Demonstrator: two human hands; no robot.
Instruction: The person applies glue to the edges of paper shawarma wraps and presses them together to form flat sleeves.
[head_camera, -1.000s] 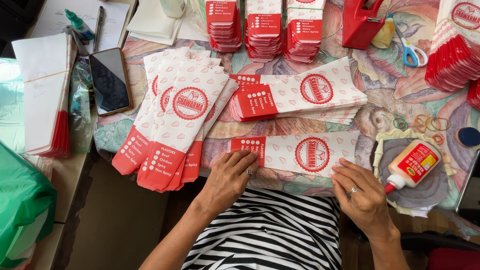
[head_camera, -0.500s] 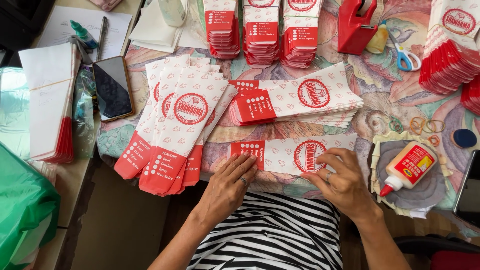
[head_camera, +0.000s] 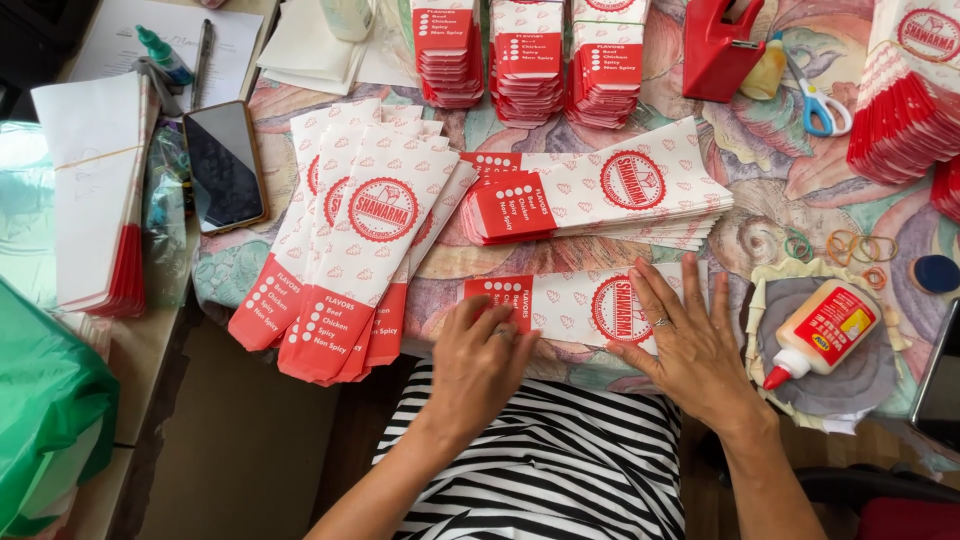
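Near the surface (head_camera: 800, 210) edge, left hand (head_camera: 483, 352) and right hand (head_camera: 686, 340) are both pressing flat, fingers spread, grasping nothing, on one paper sleeve (head_camera: 570, 305), beside one glue bottle (head_camera: 825, 330).

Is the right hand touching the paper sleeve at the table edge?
Touching. Head view: right hand lies flat on the paper sleeve, fingers spread over it, no gap visible.

We see a white paper sleeve (head_camera: 575, 305) with a red end and round red emblem, a floral tablecloth (head_camera: 790, 165) in muted pastels, a red tape dispenser (head_camera: 718, 45), a black-and-white striped shirt (head_camera: 560, 460), a green bag (head_camera: 45, 420)
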